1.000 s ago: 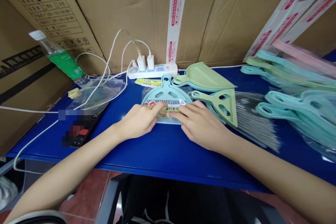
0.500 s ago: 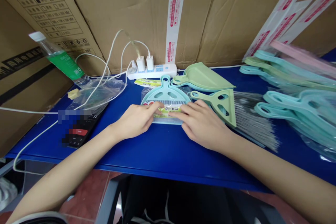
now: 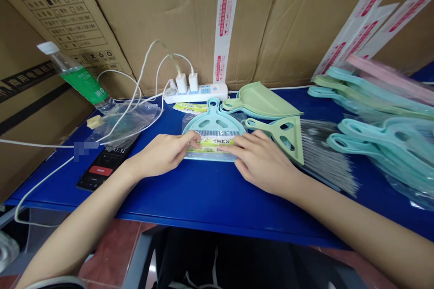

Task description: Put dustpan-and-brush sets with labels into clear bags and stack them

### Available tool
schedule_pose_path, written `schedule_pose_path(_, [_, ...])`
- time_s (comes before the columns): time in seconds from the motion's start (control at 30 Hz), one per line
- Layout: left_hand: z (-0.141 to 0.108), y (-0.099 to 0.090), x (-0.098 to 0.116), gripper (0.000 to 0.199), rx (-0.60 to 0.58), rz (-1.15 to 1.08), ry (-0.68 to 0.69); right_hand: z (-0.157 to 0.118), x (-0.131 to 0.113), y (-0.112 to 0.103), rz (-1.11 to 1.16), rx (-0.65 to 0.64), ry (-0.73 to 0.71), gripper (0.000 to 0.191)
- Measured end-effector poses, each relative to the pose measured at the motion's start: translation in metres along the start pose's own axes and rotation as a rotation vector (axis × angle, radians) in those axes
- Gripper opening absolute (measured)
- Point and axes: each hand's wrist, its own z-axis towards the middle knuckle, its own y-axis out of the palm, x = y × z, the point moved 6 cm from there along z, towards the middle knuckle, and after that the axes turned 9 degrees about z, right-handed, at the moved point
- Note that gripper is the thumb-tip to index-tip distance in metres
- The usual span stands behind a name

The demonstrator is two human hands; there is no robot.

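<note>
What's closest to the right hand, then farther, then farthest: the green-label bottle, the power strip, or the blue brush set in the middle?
In the head view, from the right hand:
1. Blue brush set, touching the hand, on its left.
2. Power strip, behind the set.
3. Green-label bottle, far left.

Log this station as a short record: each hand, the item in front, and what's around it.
left hand: fingers at the left side of the label
right hand: fingers at the label's right side
item: light-blue brush set in clear plastic, lying on the blue table, handle pointing away from the person
right of item: green dustpan; green brush; wrapped turquoise sets farther right
behind item: white power strip
left of item: tilted bottle; phone, screen lit
</note>
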Motion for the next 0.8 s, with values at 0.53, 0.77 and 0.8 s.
schedule_pose_path(0.53, [-0.010,-0.005,-0.018,0.043,-0.177,-0.136,-0.028,-0.001,0.001,-0.002,0.021,-0.007,0.020,0.041])
schedule_pose_path(0.77, [-0.013,-0.008,-0.026,0.047,-0.229,-0.071,-0.132,-0.002,0.002,-0.002,0.030,0.000,0.031,0.042])
schedule_pose_path(0.8, [-0.013,-0.009,-0.026,0.047,-0.231,-0.063,-0.143,-0.002,0.002,-0.002,0.030,-0.004,0.032,0.042])
